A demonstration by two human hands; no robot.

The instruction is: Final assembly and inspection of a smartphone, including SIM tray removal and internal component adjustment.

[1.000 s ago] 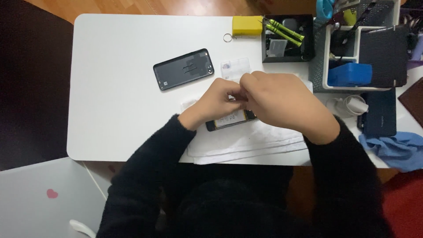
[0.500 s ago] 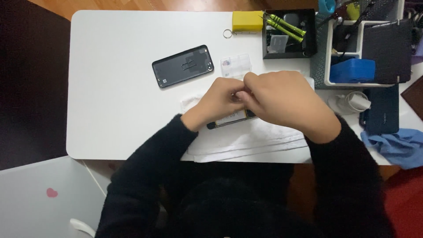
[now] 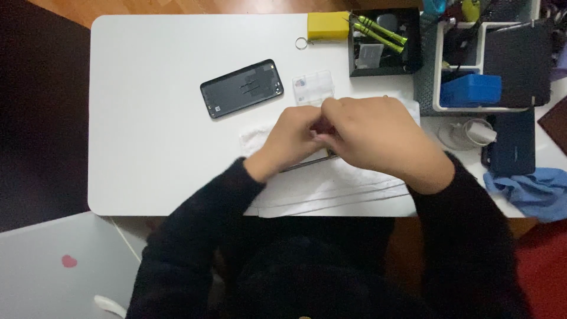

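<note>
My left hand (image 3: 289, 142) and my right hand (image 3: 378, 139) are pressed together over a dark phone body (image 3: 307, 162), of which only one thin edge shows beneath them. Both hands curl their fingers at the same spot; what they pinch there is hidden. The phone lies on a white cloth or paper pad (image 3: 331, 186) at the near edge of the white table (image 3: 147, 118). A dark phone back cover (image 3: 241, 88) lies apart, up and to the left of my hands. A small clear plastic box (image 3: 313, 87) sits just above them.
A yellow block (image 3: 328, 26) with a key ring, a black tray (image 3: 384, 65) holding green-handled screwdrivers, an organiser with a blue box (image 3: 471, 90), a dark phone (image 3: 509, 142), a white charger (image 3: 469, 133) and a blue cloth (image 3: 531, 189) line the right side.
My hands stay together over the phone; my fingers have shifted slightly and less of the phone shows now. The view has drifted a little.
</note>
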